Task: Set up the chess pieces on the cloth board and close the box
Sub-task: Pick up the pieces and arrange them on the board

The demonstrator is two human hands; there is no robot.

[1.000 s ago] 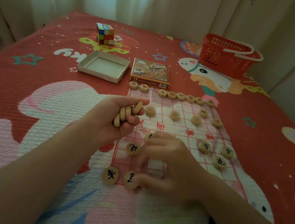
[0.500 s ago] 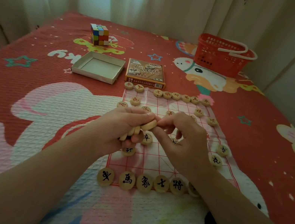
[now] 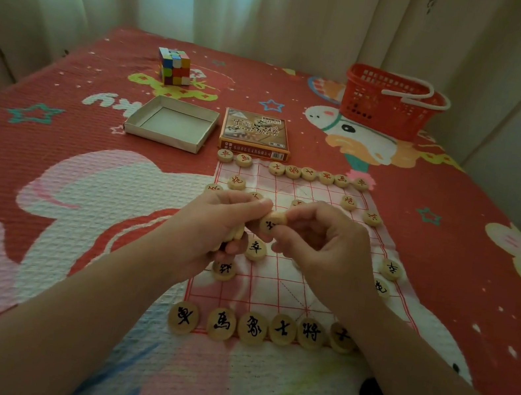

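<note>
The white cloth board (image 3: 274,290) with a red grid lies on the bedspread. Round wooden chess pieces stand along its far edge (image 3: 308,173) in red lettering and along its near edge (image 3: 251,328) in black lettering, with more scattered between. My left hand (image 3: 212,223) grips a small stack of pieces above the board's middle. My right hand (image 3: 324,243) pinches one black-lettered piece (image 3: 271,223) that sits at the left hand's fingertips. The open grey box tray (image 3: 171,122) and the printed box lid (image 3: 254,133) lie beyond the board.
A colourful puzzle cube (image 3: 173,67) stands at the far left of the bed. A red plastic basket (image 3: 390,102) with white handles sits at the far right. Curtains and a wall close off the back and right side.
One second ago my right hand was laying pieces on the near row while the left hand held the stack apart. Since then the near row filled out and my right hand rose to the stack.
</note>
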